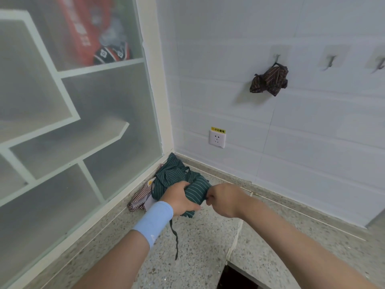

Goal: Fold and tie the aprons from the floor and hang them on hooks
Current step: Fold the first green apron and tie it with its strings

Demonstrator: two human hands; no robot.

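Far L: frosted-glass cabinet (62, 122) w/ white shelves behind the pane, blurred red box (83, 28) up top inside. At its foot, in the corner, a red-and-white checked apron (138, 198) lies crumpled on the speckled floor (198, 247), partly under the green one. The green pinstriped apron (177, 176) is what I'm on: loose upper part bunched toward the corner, near end rolled into a tight bundle btwn my hands. My left hand (181, 199), pale blue wristband (155, 222) just behind it, is wrapped round the bundle's L side, fingers curled over the top, thumb along the near edge. One thin green strap (175, 236) trails from under that hand toward me; can't tell if its end touches the floor. My right hand (224, 198) is closed into a fist at the bundle's R end, thumb and fingers nipping a bit of dark cloth there; can't tell if it's strap or hem. Behind, low on the white tiled wall, a socket (217, 138) w/ yellow label (218, 130) above. Further R and higher, a brown striped apron (269, 80), already bundled, hangs from the first hook (277, 57); second hook (331, 61) and third hook (381, 64) beside it are bare.
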